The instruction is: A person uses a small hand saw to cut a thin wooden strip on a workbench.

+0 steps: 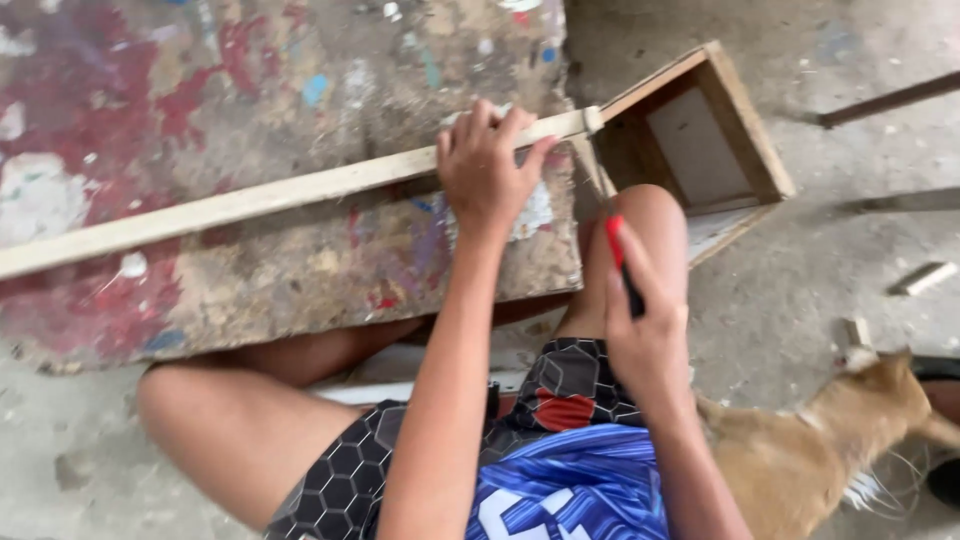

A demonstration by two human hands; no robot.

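A long pale wooden strip (250, 200) lies slanted across a paint-stained board (200, 90) on the floor. My left hand (485, 165) grips the strip near its right end, fingers curled over its far edge. My right hand (645, 325) hovers over my right knee, closed around a red-and-black marker or pencil (622, 262) with its red tip pointing up. I sit on the floor with my legs folded, knees against the board's near edge.
An open wooden box frame (740, 120) stands just right of the board. A ginger cat (820, 430) lies at my right side. Wood offcuts (922, 278) and a thin batten (890, 100) rest on the concrete floor at the right.
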